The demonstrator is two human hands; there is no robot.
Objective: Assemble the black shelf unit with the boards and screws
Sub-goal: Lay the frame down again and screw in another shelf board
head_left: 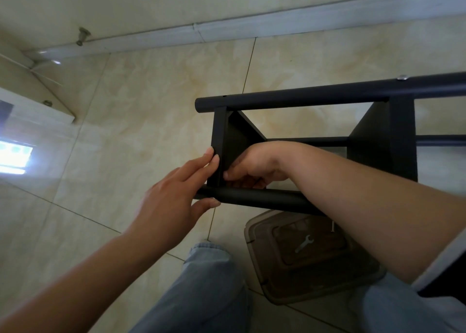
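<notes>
The black shelf unit (315, 98) lies on its side above the tiled floor, with round black tubes running left to right and two black boards between them. My left hand (174, 196) rests flat against the outer face of the end board (218, 136), thumb under the near tube (257, 198). My right hand (254, 166) reaches inside the frame, fingers curled against the inner face of that board near the near tube; whether it holds a screw is hidden. A silver screw head (402, 77) sits on the far tube.
A translucent brown plastic box lid (259, 257) lies on the floor under the frame with a small silver wrench (304, 243) on it. My knees in light jeans (209, 282) are at the bottom. A white skirting board (252, 27) runs along the wall.
</notes>
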